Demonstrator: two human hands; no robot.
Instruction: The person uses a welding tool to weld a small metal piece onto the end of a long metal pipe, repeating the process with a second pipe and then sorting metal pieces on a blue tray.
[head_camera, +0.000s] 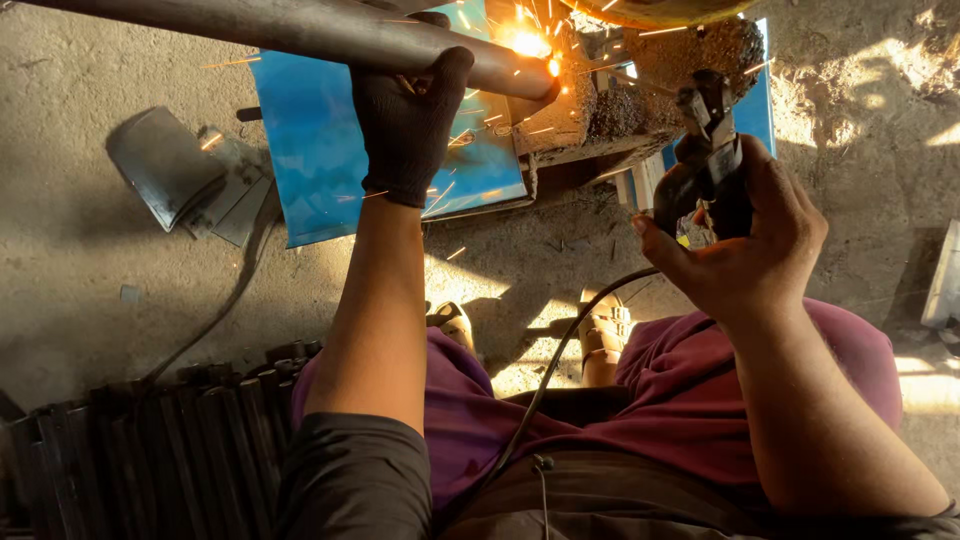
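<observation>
From the head camera, looking down past my knees: my left hand (408, 125), in a dark knitted glove, is wrapped over a long grey metal pipe (300, 30) that runs across the top of the view from the left edge toward the middle. My fingers curl over the far side of the pipe and my thumb sits on the near side, so the hand is closed tight on it. The pipe's right end meets a bright orange-white weld spot (527, 42), and sparks fly out from there across a blue metal sheet (320, 160) lying flat on the dusty concrete floor (80, 300) beneath the pipe.

My right hand (745, 245) is bare and clamped around the handle of a dark electrode holder (712, 150), fingers folded round it, thumb toward me. The holder's head points up toward the weld spot, beside a rough, crusted block (640, 100). A black cable (560, 360) runs down from my right hand across my maroon trousers (680, 400).

On the floor to the left lies a bent grey metal scrap (165, 165), well apart from the pipe. At lower left, close to my left elbow, sits a bundle of dark rods (150, 450). My sandalled feet (600, 330) show between my arms
</observation>
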